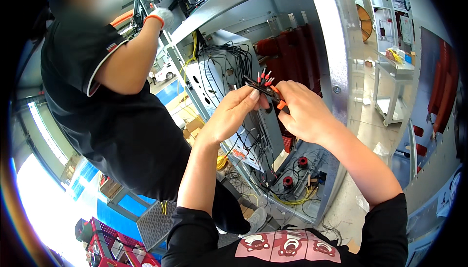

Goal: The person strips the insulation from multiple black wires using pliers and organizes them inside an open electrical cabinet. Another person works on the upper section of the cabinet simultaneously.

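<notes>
1. Workshop floor (363, 135) in pale grey shows to the right of a tall metal cabinet (327, 33), which stands open in front of me.
2. On my feed, the left hand (234, 111) is raised before the cabinet opening, thumb and fingers pressed together, pinching a small bundle of black wires.
3. Red-collared wire ends (265, 78) fan upward just above those fingertips, their bare metal tips showing.
4. I see the right hand (303, 111) closed around an orange-handled hand tool (282, 104), partly hidden by the fingers. The tool is between the two hands, its dark head reaching toward the wires; I cannot tell whether its jaws touch them.
5. Behind the hands I make out a black cable bundle (229, 52) draped over a grey panel, with dark red panels (304, 55) deeper inside.
6. Low in the cabinet, two red round parts (288, 182) sit near yellow cables (303, 199).
7. To my left, a co-worker (117, 135) in a black shirt stands close by, one gloved hand (165, 19) raised near the cabinet's frame.
8. Far right, I see a wheeled cart (399, 72) bearing small coloured items.
</notes>
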Available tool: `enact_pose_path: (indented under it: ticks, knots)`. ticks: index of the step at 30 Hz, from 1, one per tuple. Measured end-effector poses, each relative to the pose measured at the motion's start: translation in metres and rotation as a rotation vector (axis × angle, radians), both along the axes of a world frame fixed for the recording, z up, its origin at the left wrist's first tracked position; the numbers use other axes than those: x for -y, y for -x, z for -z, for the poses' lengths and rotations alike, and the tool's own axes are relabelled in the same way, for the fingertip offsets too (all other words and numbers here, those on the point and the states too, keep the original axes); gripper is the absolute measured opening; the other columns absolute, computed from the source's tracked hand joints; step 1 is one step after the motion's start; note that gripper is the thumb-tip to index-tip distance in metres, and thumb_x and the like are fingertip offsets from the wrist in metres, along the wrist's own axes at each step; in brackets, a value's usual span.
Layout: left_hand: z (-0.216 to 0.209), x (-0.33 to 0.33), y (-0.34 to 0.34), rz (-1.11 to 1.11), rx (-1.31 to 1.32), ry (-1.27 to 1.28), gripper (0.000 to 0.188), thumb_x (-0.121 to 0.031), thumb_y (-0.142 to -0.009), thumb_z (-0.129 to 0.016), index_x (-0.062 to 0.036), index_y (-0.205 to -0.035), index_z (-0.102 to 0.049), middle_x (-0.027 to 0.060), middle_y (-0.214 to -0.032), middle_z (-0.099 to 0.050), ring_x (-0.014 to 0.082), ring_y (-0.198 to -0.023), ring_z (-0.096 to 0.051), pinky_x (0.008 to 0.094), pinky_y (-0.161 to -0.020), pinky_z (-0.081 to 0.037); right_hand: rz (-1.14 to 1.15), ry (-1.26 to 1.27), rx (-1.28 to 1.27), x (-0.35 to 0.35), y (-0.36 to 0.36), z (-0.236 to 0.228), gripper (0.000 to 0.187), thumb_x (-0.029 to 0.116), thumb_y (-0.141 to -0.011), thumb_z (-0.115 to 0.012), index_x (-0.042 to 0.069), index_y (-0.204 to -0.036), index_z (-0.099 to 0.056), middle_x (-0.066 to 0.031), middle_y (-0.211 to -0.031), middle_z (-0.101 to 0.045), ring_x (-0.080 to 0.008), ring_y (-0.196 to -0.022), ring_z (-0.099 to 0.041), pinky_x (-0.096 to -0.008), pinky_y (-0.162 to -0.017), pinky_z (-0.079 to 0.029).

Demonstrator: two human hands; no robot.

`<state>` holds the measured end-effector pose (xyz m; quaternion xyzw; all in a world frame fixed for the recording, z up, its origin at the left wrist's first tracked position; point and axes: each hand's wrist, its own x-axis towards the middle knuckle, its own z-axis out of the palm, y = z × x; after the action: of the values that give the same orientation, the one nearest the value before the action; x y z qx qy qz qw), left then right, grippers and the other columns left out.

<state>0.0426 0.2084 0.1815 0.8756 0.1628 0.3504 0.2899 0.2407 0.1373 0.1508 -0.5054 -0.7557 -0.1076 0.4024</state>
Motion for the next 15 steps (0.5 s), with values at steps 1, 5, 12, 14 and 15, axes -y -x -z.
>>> enact_pose_path:
  ticks: [1, 5, 12, 14, 15]
  knots:
    - [0.000, 0.001, -0.002, -0.016, 0.011, -0.034, 0.037, -0.028, -0.105, -0.042, 0.0019, -0.096, -0.062, 0.0037, -0.080, -0.056, 0.0138, -0.079, -0.050, 0.0303, -0.079, -0.044, 0.016, -0.024, 0.008, -0.002, 0.000, 0.000, 0.027, 0.011, -0.078, -0.063, 0.000, -0.099, -0.049, -0.0167, -0.101, -0.056, -0.0357, -0.099, -0.058, -0.0469, -0.085, -0.048]
    - [0.011, 0.011, -0.007, -0.161, 0.088, -0.098, 0.037, -0.029, -0.106, -0.041, 0.0022, -0.106, -0.062, 0.0013, -0.081, -0.055, 0.0114, -0.077, -0.047, 0.0299, -0.075, -0.044, 0.063, 0.032, -0.006, -0.002, 0.004, -0.001, 0.028, 0.011, -0.077, -0.064, 0.001, -0.097, -0.048, -0.0167, -0.099, -0.057, -0.0373, -0.096, -0.060, -0.0479, -0.081, -0.050]
    - [0.012, 0.002, -0.006, 0.010, 0.173, 0.273, 0.028, -0.027, -0.102, -0.050, -0.0023, -0.105, -0.064, 0.0024, -0.096, -0.066, 0.0105, -0.096, -0.060, 0.0274, -0.092, -0.046, -0.124, -0.042, -0.080, -0.017, -0.004, 0.015, 0.056, 0.011, -0.082, -0.060, -0.006, -0.131, -0.040, -0.0237, -0.121, -0.049, -0.0408, -0.108, -0.057, -0.0469, -0.092, -0.049]
    - [0.008, 0.004, -0.005, -0.020, 0.156, 0.297, 0.030, -0.032, -0.101, -0.053, -0.0043, -0.101, -0.066, -0.0002, -0.091, -0.066, 0.0077, -0.089, -0.059, 0.0244, -0.085, -0.045, -0.207, 0.097, -0.159, -0.015, -0.003, 0.013, 0.064, 0.009, -0.083, -0.057, -0.008, -0.140, -0.033, -0.0256, -0.129, -0.046, -0.0412, -0.119, -0.051, -0.0443, -0.101, -0.044]
    - [0.005, 0.003, -0.005, -0.009, 0.134, 0.273, 0.030, -0.032, -0.100, -0.054, -0.0044, -0.099, -0.066, -0.0002, -0.091, -0.066, 0.0075, -0.087, -0.058, 0.0241, -0.083, -0.045, -0.244, 0.124, -0.197, -0.017, -0.004, 0.013, 0.065, 0.008, -0.084, -0.055, -0.008, -0.141, -0.032, -0.0266, -0.133, -0.044, -0.0415, -0.123, -0.049, -0.0435, -0.104, -0.042]
